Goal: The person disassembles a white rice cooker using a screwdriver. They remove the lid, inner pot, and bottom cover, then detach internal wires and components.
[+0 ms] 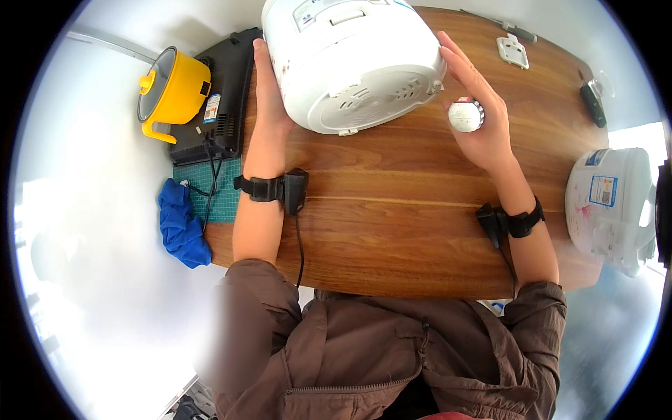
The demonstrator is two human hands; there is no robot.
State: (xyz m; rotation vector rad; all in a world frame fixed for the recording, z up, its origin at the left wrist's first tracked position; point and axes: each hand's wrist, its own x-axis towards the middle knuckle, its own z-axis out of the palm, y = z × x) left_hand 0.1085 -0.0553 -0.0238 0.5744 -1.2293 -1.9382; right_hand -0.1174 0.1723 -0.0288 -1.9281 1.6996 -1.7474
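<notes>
Brown jacket sleeves [392,350] were seen closest to the lens, with a black wrist strap [269,189] worn on each forearm. A white rice cooker [353,59], tipped on its side so that its vented base faced the person, was held between both hands on the wooden table [392,224]. The left hand [269,98] was laid flat and open against the cooker's left flank, fingers extended upward. The right hand [479,115] was spread against the right flank, while a small white round part [465,115] was cradled in its palm. Left of the left hand, a yellow pot [175,91] was set on a black appliance [224,91], with a blue cloth [182,224] nearer. Because the cooker was only pressed between open palms, it could probably roll or slip, and the small part could be dropped.
</notes>
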